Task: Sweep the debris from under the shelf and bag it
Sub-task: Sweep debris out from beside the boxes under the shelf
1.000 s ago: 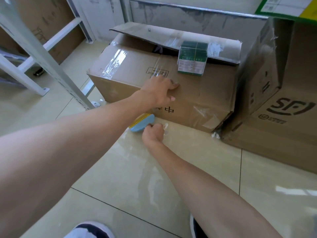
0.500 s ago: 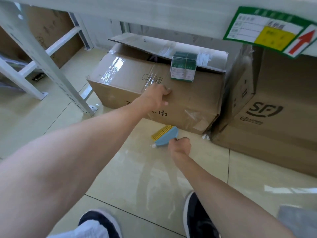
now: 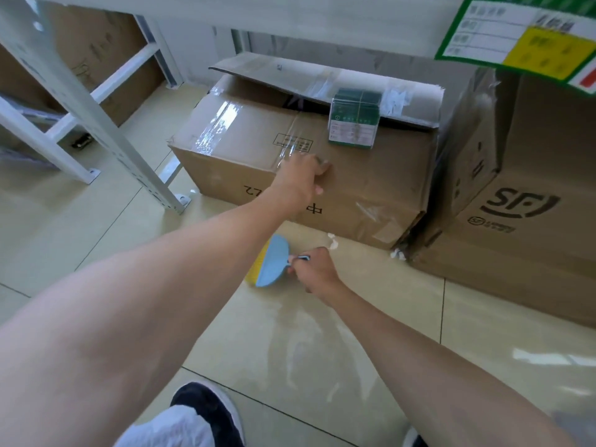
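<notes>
A person's left hand (image 3: pixel 303 179) grips the top edge of a taped cardboard box (image 3: pixel 371 195) under the shelf (image 3: pixel 106 130) while the right hand (image 3: pixel 317 269) holds a blue brush (image 3: pixel 274 266) to the floor (image 3: pixel 322 350), white debris (image 3: pixel 332 241) at the box's foot apparently unswept, bagging evidently yet to come.

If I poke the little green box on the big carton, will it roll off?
Probably not: the green box is squarish and flat-sided, so it would likely slide. It looks small, so probably light. It sits by the gap in the carton, so a hard push might drop it inside.
</notes>
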`<act>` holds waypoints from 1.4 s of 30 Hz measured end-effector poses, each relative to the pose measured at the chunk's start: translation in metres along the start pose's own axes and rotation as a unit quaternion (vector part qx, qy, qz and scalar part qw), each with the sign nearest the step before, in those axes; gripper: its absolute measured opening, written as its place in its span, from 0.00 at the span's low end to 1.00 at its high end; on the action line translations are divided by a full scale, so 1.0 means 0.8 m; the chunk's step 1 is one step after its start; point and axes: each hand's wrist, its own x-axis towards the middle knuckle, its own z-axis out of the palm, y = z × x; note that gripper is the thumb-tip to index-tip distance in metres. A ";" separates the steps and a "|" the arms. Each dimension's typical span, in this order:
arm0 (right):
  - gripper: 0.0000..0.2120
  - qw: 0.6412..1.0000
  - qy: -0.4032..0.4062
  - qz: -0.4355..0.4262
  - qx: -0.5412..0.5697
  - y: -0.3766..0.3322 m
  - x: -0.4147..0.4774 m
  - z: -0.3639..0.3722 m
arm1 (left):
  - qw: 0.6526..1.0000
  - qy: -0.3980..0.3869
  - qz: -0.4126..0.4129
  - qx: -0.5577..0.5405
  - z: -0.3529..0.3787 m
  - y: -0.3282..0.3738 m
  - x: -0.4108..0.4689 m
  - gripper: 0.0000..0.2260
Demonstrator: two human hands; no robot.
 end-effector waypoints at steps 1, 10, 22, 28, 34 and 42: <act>0.11 1.000 -0.002 -0.003 -0.029 0.007 0.002 0.007 | 1.000 0.003 0.002 -0.002 0.001 0.001 0.000 0.27; 0.11 0.991 0.052 0.022 -0.119 0.034 -0.001 -0.043 | 1.000 -0.013 0.018 -0.009 -0.008 -0.003 0.000 0.28; 0.12 0.969 0.191 0.150 -0.045 0.103 -0.030 -0.166 | 0.999 -0.029 0.032 0.030 -0.003 -0.005 0.008 0.29; 0.12 0.961 0.190 0.195 -0.037 0.124 -0.064 -0.192 | 0.996 -0.039 0.038 0.064 -0.008 -0.002 0.011 0.29; 0.11 0.977 0.147 0.141 0.061 0.062 -0.067 -0.196 | 0.998 -0.036 0.032 0.041 -0.006 -0.005 0.013 0.29; 0.17 0.989 0.105 0.081 0.069 0.021 -0.033 -0.122 | 0.999 -0.026 0.029 0.027 0.002 -0.005 0.016 0.28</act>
